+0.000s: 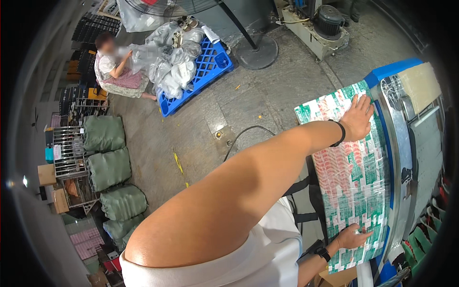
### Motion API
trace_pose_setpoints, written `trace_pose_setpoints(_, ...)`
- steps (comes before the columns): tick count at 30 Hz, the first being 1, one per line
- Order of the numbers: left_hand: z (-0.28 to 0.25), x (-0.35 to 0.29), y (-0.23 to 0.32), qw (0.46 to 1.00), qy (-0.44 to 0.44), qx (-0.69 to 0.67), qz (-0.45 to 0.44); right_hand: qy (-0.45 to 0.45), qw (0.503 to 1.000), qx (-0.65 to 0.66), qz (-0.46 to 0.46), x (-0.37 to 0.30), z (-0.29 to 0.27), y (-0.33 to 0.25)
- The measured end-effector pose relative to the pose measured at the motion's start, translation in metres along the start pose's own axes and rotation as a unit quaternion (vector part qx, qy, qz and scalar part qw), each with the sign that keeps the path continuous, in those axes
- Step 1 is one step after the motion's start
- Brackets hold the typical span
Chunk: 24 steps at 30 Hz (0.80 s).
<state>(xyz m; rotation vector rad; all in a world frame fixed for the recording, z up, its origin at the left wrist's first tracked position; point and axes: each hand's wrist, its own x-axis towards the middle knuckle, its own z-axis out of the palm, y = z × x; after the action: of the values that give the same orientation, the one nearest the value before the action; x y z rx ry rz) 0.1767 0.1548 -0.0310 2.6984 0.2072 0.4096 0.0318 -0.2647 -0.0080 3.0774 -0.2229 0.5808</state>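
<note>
My left hand (357,118) lies on the far part of a long panel (342,177) covered in a shiny green, white and red print. Its fingers are stretched out and slightly apart, and a black band circles the wrist. Over the near part of the same panel is my right hand (353,237), thumb and forefinger extended and the other fingers partly bent. Nothing shows in either hand. A dark watch (323,252) sits on my right wrist.
A metal-and-blue machine frame (399,129) borders the panel on the right. Beyond the floor, a person (117,67) sits by a blue pallet (210,62) heaped with bagged shoes (179,71). A fan base (256,51) stands at the back; green sacks (109,168) line the left.
</note>
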Motion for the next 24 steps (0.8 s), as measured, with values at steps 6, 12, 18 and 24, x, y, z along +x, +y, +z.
trace_pose_setpoints(6,-0.009,0.002,0.002,1.000,0.000,-0.009,-0.001,-0.003,1.000,0.015,0.002,0.001,-0.001,0.001)
trace_pose_setpoints(12,-0.003,0.001,-0.002,1.000,0.003,0.011,-0.004,0.017,0.999,0.024,-0.024,0.000,0.006,0.004)
trace_pose_setpoints(18,0.000,0.003,0.003,0.999,0.004,0.035,0.005,0.025,0.999,0.014,-0.034,-0.003,0.009,0.012)
trace_pose_setpoints(24,0.006,0.002,-0.002,0.999,0.016,0.028,0.004,0.016,0.999,0.004,-0.038,-0.002,0.009,0.011)
